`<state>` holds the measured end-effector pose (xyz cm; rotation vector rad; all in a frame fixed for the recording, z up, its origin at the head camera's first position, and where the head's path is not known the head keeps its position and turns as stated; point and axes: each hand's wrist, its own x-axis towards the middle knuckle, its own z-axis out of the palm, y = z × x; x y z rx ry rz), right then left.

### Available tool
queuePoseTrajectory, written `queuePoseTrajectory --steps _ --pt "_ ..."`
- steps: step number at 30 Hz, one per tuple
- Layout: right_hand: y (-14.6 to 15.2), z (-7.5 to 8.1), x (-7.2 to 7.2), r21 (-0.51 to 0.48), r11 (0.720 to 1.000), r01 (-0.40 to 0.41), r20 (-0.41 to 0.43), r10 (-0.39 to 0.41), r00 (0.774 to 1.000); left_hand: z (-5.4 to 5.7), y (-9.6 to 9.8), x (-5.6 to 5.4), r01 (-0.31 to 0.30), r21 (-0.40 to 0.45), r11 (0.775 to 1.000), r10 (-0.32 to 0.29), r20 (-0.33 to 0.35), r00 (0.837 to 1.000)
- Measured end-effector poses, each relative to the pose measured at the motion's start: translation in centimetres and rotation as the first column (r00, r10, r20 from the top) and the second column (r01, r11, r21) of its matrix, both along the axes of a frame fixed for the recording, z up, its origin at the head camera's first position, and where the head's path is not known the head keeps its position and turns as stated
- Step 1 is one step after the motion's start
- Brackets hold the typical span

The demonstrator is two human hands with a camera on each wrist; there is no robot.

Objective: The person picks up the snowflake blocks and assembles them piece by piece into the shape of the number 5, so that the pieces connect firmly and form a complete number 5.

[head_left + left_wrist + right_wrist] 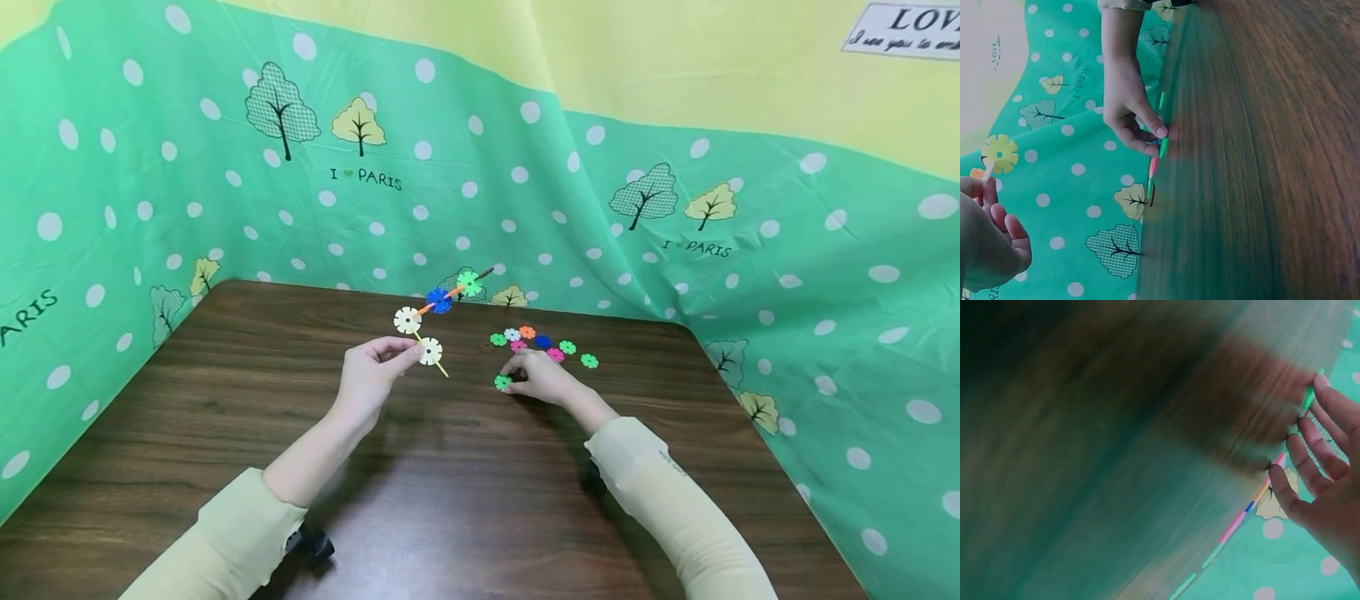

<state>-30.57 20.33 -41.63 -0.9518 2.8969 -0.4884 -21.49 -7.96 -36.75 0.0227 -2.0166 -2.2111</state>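
Note:
My left hand [369, 373] pinches a chain of notched plastic discs above the table. A cream disc [431, 352] sits by the fingertips, followed by another cream disc [407, 321], a blue disc [439, 301] and a green disc [469, 283]. Yellow, orange and brown discs, seen edge-on, slot between them. To the right, low over the table, my right hand [546, 377] holds a single green disc [502, 382] by its edge between thumb and finger. The left wrist view shows a pale yellow disc [1000, 154] above the left fingers; most of the chain is hidden there.
Loose discs lie beyond the right hand, among them a white one [512, 334], an orange one [528, 332], a dark blue one [543, 342] and several green ones. The dark wooden table [465, 500] meets a green dotted cloth [420, 212] at its back and sides.

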Motion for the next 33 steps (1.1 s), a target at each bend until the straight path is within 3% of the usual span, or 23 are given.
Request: queuePoseTrajectory --steps 12,21,26,33 --pt "0.1 0.3 0.3 -0.077 0.995 0.068 0.069 -0.063 0.996 0.3 0.1 -0.1 0.001 -0.010 1.000 -0.001 -0.008 1.000" --pt "0.3 0.8 1.6 -0.175 0.979 0.109 0.044 -0.103 0.994 0.7 0.2 -0.1 -0.013 -0.004 1.000 0.013 -0.004 1.000" --pt "-0.2 1.7 3.0 -0.278 0.953 0.123 0.009 -0.125 0.992 0.9 0.2 -0.1 -0.015 0.009 1.000 0.015 0.000 1.000" --pt "-1.4 3.3 5.3 -0.431 0.894 0.120 -0.053 -0.157 0.986 1.3 0.3 -0.1 -0.031 0.029 0.999 0.031 0.005 1.000"
